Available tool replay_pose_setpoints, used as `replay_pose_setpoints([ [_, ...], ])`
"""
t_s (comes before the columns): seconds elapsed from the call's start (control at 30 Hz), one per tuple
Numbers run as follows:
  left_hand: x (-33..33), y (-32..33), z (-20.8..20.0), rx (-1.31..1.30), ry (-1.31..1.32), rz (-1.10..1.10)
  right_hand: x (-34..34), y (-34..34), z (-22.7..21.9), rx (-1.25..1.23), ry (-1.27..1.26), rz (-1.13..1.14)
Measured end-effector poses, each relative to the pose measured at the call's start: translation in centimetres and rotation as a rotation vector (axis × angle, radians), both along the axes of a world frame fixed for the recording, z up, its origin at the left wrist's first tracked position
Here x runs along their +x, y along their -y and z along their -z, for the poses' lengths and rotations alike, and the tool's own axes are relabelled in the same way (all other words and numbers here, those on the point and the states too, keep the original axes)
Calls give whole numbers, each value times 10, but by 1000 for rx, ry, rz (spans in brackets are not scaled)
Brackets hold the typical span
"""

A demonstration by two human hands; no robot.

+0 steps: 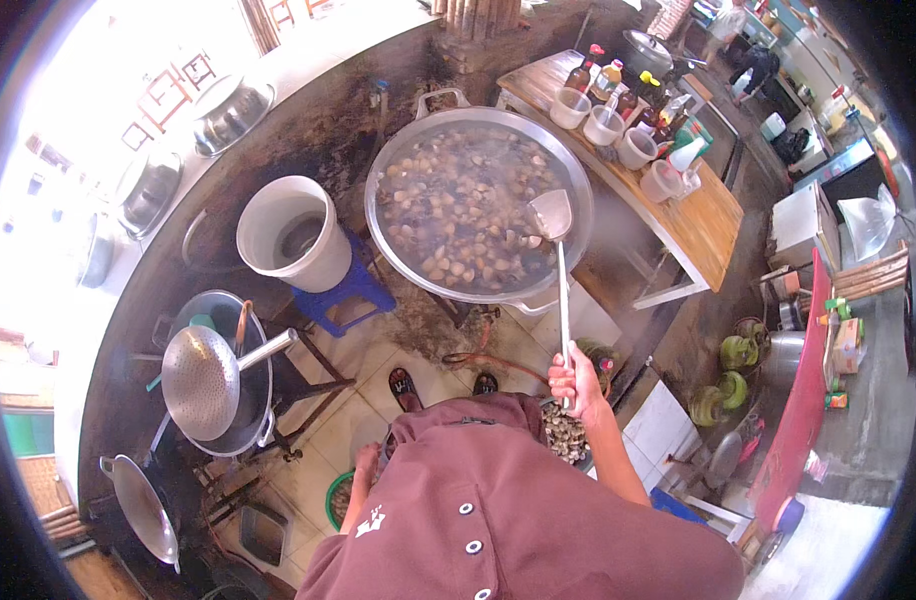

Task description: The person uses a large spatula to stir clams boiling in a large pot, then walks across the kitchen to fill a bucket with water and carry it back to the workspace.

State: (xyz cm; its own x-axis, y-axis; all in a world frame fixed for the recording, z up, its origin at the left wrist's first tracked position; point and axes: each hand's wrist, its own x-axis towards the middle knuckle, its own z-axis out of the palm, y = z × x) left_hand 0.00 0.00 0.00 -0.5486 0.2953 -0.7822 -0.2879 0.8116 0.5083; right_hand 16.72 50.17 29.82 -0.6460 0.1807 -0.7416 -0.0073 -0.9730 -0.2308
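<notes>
On R side of metal pot [402,274], spatula [564,290] has its blade over shellfish [458,200]; R hand [577,381] grips handle, fingers wrapped. L hand [366,462] is low nr green basket [330,497], can't tell if open/closed.

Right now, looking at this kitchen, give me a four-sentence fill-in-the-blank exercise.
The person's ____ hand grips the spatula.
The white bucket stands on a ____ stool.
The skimmer is pierced with many small ____.
From this view, the large pan is to the ____ of the bottles.
Missing words: right; blue; holes; left.
</notes>
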Motion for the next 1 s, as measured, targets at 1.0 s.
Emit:
replay_pose_setpoints([
  [1.0,-43,-15,3,155,357,-450,41,57,-16,535,434,-143],
])
